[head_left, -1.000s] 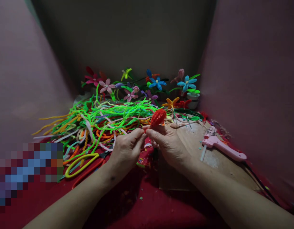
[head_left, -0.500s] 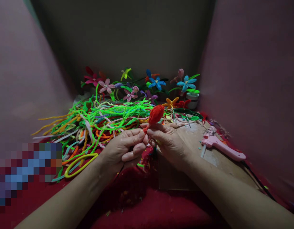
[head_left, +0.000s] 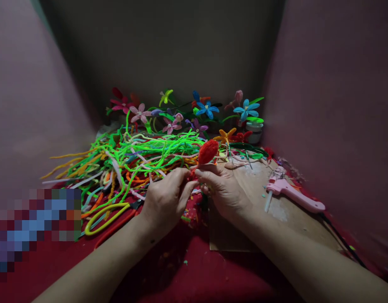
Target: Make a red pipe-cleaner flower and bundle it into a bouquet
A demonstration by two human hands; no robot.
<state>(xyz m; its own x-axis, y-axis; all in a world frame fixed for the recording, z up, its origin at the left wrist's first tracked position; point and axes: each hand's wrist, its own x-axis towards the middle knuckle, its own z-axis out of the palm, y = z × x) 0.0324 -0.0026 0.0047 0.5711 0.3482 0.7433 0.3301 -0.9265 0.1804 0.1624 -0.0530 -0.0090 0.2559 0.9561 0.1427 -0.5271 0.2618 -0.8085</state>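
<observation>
A red fuzzy pipe-cleaner petal (head_left: 208,152) stands upright, tilted a little right, between my hands. My right hand (head_left: 227,187) pinches its base between thumb and fingers. My left hand (head_left: 168,195), back facing up, closes its thumb and fingers on the twisted red lower end. The exact grip of both hands is partly hidden behind the fingers. Just beyond my left hand lies a tangled heap of coloured pipe cleaners (head_left: 168,147), mostly bright green.
Finished pipe-cleaner flowers, among them a blue one (head_left: 207,109) and a pink one (head_left: 140,113), line the back. A pink glue gun (head_left: 294,195) lies on a board (head_left: 231,235) at right. Yellow- and red-handled cutters (head_left: 96,219) lie at left on red cloth (head_left: 168,282).
My left hand has rolled over, from fingers curled toward me to back upward, at the petal's lower end. The petal has shifted slightly right. More of the cutters shows.
</observation>
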